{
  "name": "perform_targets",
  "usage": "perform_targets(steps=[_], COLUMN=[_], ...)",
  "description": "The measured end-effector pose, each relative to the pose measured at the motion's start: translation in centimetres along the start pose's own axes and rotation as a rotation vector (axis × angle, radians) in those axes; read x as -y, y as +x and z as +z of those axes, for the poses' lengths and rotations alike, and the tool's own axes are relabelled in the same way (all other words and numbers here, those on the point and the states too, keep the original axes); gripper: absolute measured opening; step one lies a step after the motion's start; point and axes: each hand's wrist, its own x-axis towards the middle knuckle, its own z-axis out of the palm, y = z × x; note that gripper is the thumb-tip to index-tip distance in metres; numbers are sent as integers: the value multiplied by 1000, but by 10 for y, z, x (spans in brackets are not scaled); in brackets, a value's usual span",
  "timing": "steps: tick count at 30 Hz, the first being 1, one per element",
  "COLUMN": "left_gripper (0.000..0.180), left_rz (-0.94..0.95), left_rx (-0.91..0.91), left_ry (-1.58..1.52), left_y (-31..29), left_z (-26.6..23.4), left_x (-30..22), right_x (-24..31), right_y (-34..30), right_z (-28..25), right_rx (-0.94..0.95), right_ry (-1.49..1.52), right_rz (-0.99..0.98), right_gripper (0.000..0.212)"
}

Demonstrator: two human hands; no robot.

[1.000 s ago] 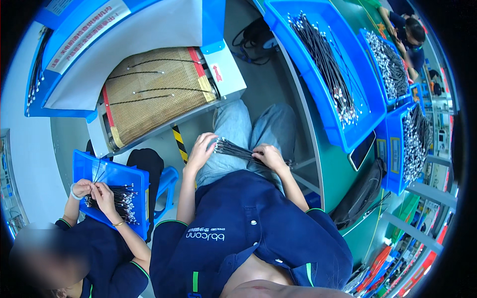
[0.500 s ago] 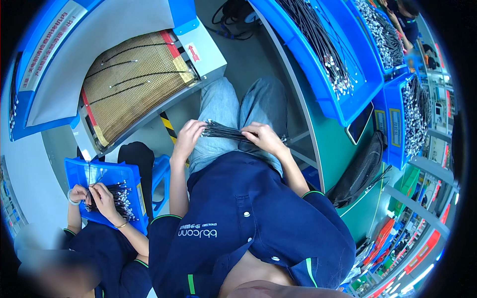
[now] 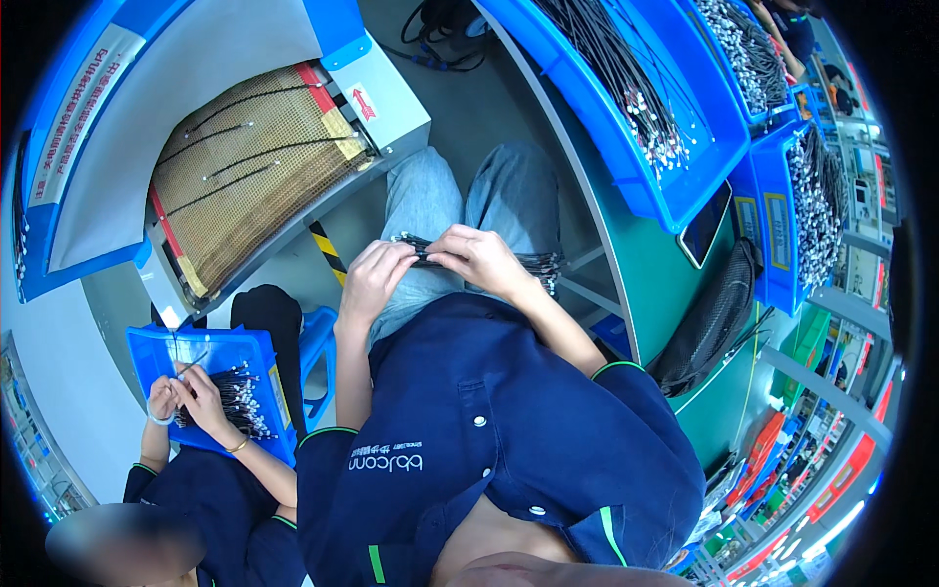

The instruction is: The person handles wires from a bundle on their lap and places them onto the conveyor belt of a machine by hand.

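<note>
Above my lap I hold a bundle of short black cables with small connectors at the ends. My left hand is closed round the bundle near its left end, where a few tips stick out. Right beside it, the fingers of my right hand pinch the same bundle. The other end fans out past my right wrist, and my right hand covers the middle. Further off, on a mesh conveyor belt, several single black cables lie apart from each other.
To the left a co-worker's hands handle a cable over a blue bin of cables. On the green table at right are a large blue tray of cables, a phone and a black mesh pouch. A blue stool stands near.
My right hand has slid left along the bundle until it is next to my left hand. The co-worker's hands have shifted slightly, and the whole view has moved a little.
</note>
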Motion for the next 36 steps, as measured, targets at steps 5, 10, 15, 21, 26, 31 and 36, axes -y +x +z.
perform_targets(steps=[5,10,15,21,26,31,36], left_gripper=[12,12,13,14,14,15,17], left_rz=[28,34,17,-102,-49,-19,1], left_rx=[15,20,-26,-41,-72,-67,-95], left_ry=[28,35,19,-48,-34,-42,14], left_y=[4,4,3,-1,3,2,4], left_z=[-2,1,5,5,2,2,3], left_x=[-3,-4,-5,-7,-12,-8,-9], right_x=[4,0,-1,0,2,0,-2], right_y=[0,-2,-1,1,0,-1,-5], right_z=[-2,-2,-2,-4,-6,-4,-7], right_rx=[-44,-77,-90,-97,-107,-72,-68], right_ry=[-14,-62,-74,-52,-17,21,91], right_rz=[-19,-89,-107,-101,-94,-73,30], right_gripper=[10,11,11,10,11,11,11])
